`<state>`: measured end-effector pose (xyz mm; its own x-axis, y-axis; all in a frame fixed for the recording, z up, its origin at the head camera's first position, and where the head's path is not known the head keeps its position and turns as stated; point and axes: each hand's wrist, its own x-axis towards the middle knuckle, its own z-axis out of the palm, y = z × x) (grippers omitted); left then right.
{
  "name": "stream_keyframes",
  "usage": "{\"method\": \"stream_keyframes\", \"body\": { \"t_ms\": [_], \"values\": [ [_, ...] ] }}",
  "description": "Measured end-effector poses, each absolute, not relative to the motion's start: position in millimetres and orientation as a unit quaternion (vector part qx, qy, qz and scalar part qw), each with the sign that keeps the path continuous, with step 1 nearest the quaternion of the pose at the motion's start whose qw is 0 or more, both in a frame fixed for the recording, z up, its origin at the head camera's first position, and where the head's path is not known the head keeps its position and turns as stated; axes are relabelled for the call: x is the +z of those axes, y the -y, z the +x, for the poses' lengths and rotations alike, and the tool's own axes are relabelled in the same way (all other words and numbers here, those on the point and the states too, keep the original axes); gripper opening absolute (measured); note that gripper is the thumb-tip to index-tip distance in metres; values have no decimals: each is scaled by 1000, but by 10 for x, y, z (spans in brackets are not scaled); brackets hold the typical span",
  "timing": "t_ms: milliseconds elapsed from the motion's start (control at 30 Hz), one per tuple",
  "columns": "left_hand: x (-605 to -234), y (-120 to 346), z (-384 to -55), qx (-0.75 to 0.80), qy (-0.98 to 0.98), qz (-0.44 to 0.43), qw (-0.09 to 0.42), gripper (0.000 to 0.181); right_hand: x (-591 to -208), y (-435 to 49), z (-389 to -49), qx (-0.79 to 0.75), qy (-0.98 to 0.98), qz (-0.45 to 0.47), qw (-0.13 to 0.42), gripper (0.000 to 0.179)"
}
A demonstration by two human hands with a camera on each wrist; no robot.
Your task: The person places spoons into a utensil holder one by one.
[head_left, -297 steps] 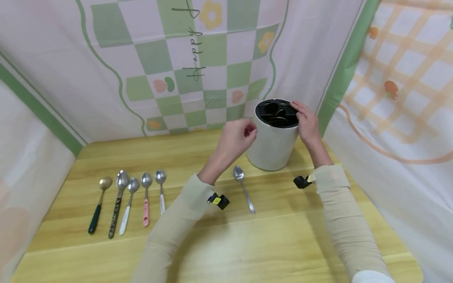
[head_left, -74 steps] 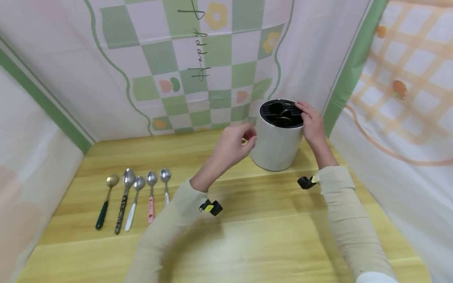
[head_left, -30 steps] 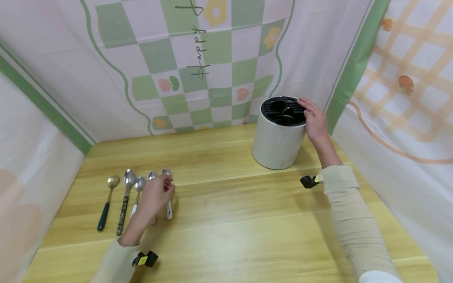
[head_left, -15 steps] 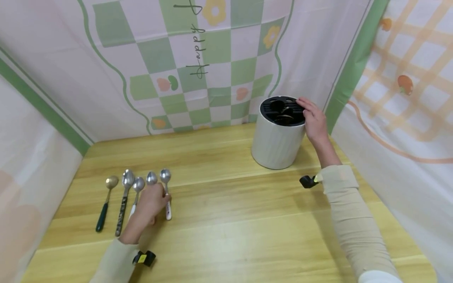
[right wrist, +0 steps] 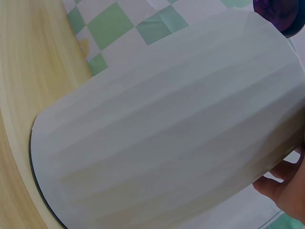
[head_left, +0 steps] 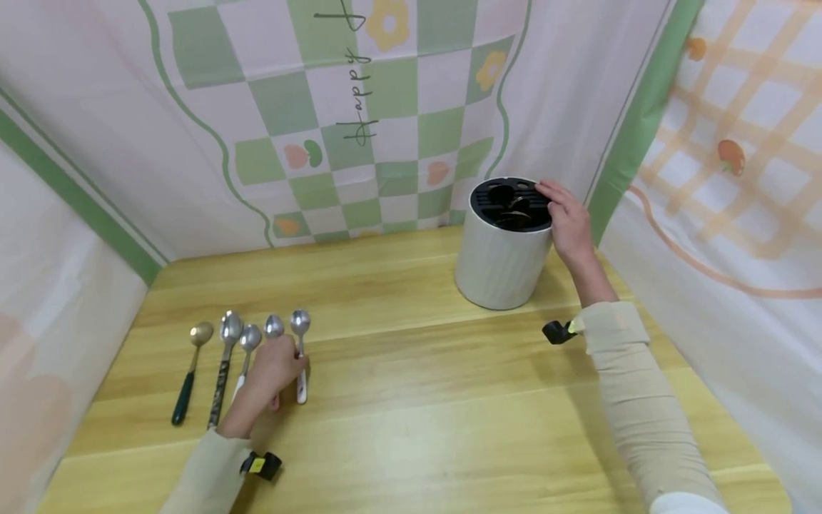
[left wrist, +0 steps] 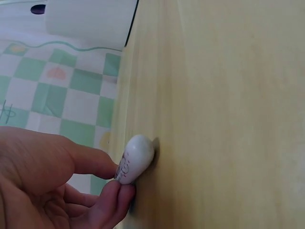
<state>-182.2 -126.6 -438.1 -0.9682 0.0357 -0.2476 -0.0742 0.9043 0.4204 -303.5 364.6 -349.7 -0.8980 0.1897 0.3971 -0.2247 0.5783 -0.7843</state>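
My left hand [head_left: 275, 365] pinches the handle of the rightmost spoon [head_left: 300, 323], a small metal one with a patterned white handle. In the left wrist view the end of that spoon's white handle [left wrist: 138, 155] sits between thumb and fingers, close over the table. Beside it, my left hand partly covers a pink-handled spoon [head_left: 273, 326]. A white cylindrical utensil holder [head_left: 501, 268] with a slotted black top stands upright at the back right. My right hand [head_left: 570, 225] rests against its right side, fingers laid straight over the rim.
Left of my hand lie a white-handled spoon [head_left: 250, 337], a spoon with a dark patterned handle [head_left: 230, 327] and a gold spoon with a green handle [head_left: 200, 334]. A printed curtain [head_left: 385, 157] hangs behind the wooden table [head_left: 417, 414].
The plain metal spoon in front of the holder is gone from the table. My left hand has moved from beside the holder leftward and down onto the rightmost spoon. The right hand stays.
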Motion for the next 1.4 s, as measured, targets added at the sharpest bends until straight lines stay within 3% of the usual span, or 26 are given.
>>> {"method": "stream_keyframes", "body": {
  "t_ms": [233,533,767,1033,1400],
  "values": [
    [-4378,1283,-1824,251,-960,-7,120,24,-3507,-3632,-3046,464,855,15,229,43],
    [-4276,1257,-1797,315,-946,19,72,10,-3501,-3642,-3029,465,853,17,234,43],
    [-4181,1192,-1741,356,-932,18,61,18,-3500,-3636,-3025,466,855,19,230,42],
    [-4115,1044,-1767,383,-921,69,-11,18,-3492,-3693,-2996,459,859,15,226,43],
    [-4063,904,-1782,436,-892,104,-63,23,-3501,-3661,-2999,464,858,19,221,44]
  ]
}}
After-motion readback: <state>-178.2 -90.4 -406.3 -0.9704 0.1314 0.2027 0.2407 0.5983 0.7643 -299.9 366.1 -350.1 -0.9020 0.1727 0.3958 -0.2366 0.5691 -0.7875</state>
